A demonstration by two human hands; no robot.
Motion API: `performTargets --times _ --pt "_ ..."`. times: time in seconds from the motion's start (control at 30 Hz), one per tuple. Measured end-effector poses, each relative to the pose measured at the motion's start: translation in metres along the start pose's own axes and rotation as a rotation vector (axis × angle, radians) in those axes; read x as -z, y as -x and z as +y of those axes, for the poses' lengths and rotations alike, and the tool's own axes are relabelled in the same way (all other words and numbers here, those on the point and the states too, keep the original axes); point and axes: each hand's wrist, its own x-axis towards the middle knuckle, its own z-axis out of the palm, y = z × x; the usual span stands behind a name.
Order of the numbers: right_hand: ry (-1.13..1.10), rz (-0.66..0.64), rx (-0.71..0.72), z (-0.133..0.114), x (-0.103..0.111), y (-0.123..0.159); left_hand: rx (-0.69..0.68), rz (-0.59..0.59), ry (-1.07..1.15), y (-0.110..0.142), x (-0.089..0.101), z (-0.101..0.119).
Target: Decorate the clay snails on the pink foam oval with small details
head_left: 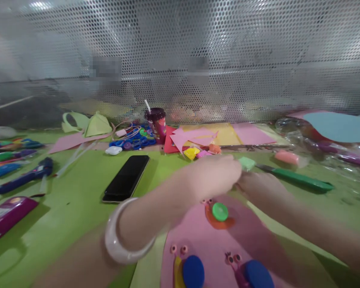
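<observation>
My left hand [213, 172], with a white bangle [129, 250] on the wrist, reaches across and meets my right hand [258, 186] above the top of a pink paper shape [210, 236]. Motion blur and overlap hide the fingers of both. A pale green clay-like piece [247, 163] shows right beside where the hands meet; whether it is held I cannot tell. On the pink paper are snail figures with eyes on stalks: an orange one with a green cap [220, 212], a yellow one with a blue cap [193, 272], and a purple one with another blue cap [259, 275].
A phone [127, 176] lies left of my hands. Further left are a glue gun [27, 176] and a magenta tool [10, 216]. A green cutter [300, 179] lies on the right. Behind stand a cup with a straw [157, 126], coloured paper [219, 134] and a perforated metal panel [174, 48].
</observation>
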Motion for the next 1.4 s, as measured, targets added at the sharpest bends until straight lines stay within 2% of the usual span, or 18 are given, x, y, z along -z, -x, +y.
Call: performTargets --times 0.03,0.1,0.13,0.27,0.43,0.6,0.8,1.13,1.4 --pt "0.046 -0.020 -0.011 -0.003 0.001 0.000 -0.003 -0.015 -0.086 -0.007 0.000 -0.008" --pt "0.120 -0.046 -0.004 -0.008 0.005 -0.001 -0.081 -0.055 -0.395 -0.017 -0.004 -0.023" --pt "0.137 -0.049 0.005 -0.009 0.007 -0.001 -0.099 -0.032 -0.446 -0.020 -0.009 -0.031" --pt "0.086 -0.029 0.012 -0.004 0.007 -0.006 -0.182 0.004 -0.317 -0.024 -0.025 -0.056" --pt "0.006 -0.029 0.001 0.004 0.004 -0.009 -0.207 -0.061 -0.085 -0.023 -0.036 -0.073" --pt "0.024 -0.043 0.011 0.006 0.008 -0.010 -0.170 -0.019 -0.026 -0.027 -0.040 -0.078" --pt "-0.062 -0.045 0.005 0.010 0.008 -0.011 -0.104 0.002 0.054 -0.025 -0.041 -0.081" --pt "-0.177 -0.025 -0.020 0.018 -0.002 -0.017 -0.045 -0.002 0.114 -0.029 -0.035 -0.092" --pt "-0.240 0.012 0.089 0.020 -0.002 -0.016 0.005 -0.009 0.143 -0.033 -0.032 -0.093"
